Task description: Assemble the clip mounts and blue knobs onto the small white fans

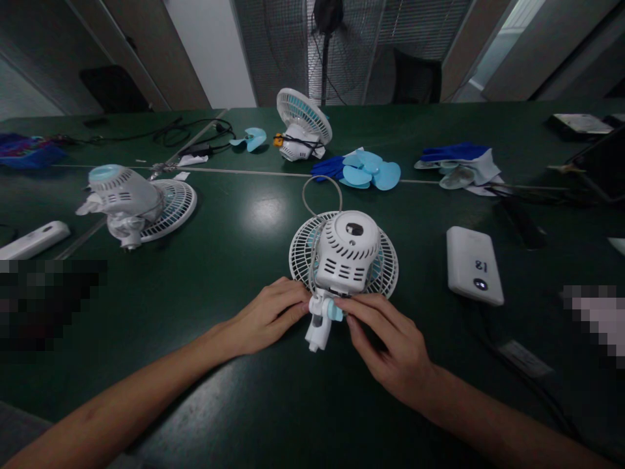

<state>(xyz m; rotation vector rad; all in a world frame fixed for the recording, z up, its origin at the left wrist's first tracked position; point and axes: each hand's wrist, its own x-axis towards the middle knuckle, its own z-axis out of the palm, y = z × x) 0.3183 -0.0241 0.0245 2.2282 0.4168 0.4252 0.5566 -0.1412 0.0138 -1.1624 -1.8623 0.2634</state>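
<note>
A small white fan (346, 264) lies face down on the green table in front of me, its slotted motor housing upward and its round grille (300, 251) beneath. From its near end a white hinged bracket (318, 331) points toward me. A light-blue knob (334, 311) sits on the bracket's right side. My right hand (398, 342) has its thumb and fingers closed at this knob. At the bracket's left side, my left hand (271, 316) is closed against the joint, with its fingertips partly hidden. A thin grey cable (322, 178) loops up behind the fan.
Another white fan (129, 202) lies to the left, and a third (303, 124) stands at the back. Beyond my fan are light-blue blades (371, 170) and blue-and-white gloves (459, 166). A white power bank (473, 264) lies at right, with a dark cable running from it.
</note>
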